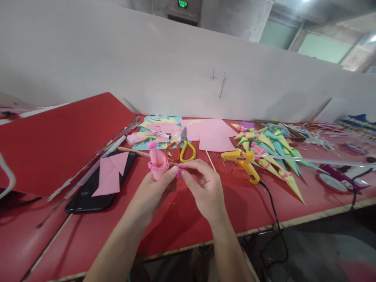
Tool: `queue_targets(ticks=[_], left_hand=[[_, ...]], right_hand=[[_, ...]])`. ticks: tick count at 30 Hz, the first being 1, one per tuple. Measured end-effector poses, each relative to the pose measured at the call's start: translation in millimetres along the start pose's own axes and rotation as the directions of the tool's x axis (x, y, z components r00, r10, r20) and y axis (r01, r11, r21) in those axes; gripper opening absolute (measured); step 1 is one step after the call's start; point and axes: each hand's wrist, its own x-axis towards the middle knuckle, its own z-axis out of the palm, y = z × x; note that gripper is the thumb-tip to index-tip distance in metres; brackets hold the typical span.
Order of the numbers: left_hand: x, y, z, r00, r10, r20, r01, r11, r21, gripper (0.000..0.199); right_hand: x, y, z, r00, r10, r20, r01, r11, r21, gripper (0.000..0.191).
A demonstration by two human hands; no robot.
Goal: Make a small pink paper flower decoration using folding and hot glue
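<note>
My left hand (157, 187) is closed around the lower part of a pink rolled-paper piece (158, 162), which has a round magenta tip and small magenta bits on its rim. Between the fingertips of my right hand (205, 188) is pinched a small magenta strip (179, 172). My left thumb meets that strip too, beside the paper piece. Just beyond my hands lie scissors (187, 150) with one yellow and one red handle. The lower end of the paper piece is hidden in my left palm.
A yellow glue gun (242, 160) with a long glue stick and black cord lies right. Behind it are several coloured paper cones (276, 145). Pink sheets (216, 135) and scraps lie at the back. At left, pink paper (110, 172) rests on a black phone-like slab (85, 199).
</note>
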Motion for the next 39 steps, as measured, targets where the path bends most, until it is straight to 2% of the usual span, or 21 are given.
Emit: queue_targets(ticks=[6,10,14,17,22,26,33,39], left_hand=[[-1.2,3.1,5.7,0.997,0.007,-0.083,-0.006,1.0,0.01,0.034],[-1.4,5.3,8.0,0.998,-0.04,-0.055,0.037,0.997,-0.061,0.036],[-2.0,4.6,8.0,0.997,-0.073,-0.033,0.068,0.989,-0.133,0.037],[-2.3,3.3,7.5,0.996,-0.085,-0.009,0.084,0.991,-0.105,0.034],[-0.5,1.7,5.5,0.998,-0.052,-0.032,0.05,0.996,-0.076,0.024],[0.3,0.2,6.0,0.997,-0.057,-0.043,0.053,0.995,-0.083,0.024],[0.3,-4.0,5.8,0.996,-0.087,0.027,0.089,0.992,-0.091,0.031],[-1.9,-1.2,9.3,0.998,-0.057,0.022,0.058,0.996,-0.062,0.027]], right_hand=[[1.5,0.1,1.1,1.0,-0.024,0.003,0.024,1.0,-0.013,0.022],[1.1,2.0,1.5,0.999,-0.029,0.014,0.029,1.0,0.005,0.025],[0.0,2.6,0.8,0.999,-0.044,-0.005,0.044,0.998,-0.046,0.02],[-0.2,1.7,0.1,0.998,-0.064,-0.014,0.063,0.994,-0.094,0.018],[0.4,1.5,0.0,0.997,-0.077,-0.008,0.075,0.989,-0.13,0.021],[-0.5,2.0,0.7,0.994,-0.106,-0.016,0.101,0.976,-0.195,0.021],[-1.2,2.1,0.2,0.993,-0.121,-0.014,0.113,0.961,-0.253,0.02],[-3.3,3.2,4.0,0.988,-0.145,-0.047,0.124,0.945,-0.302,0.013]])
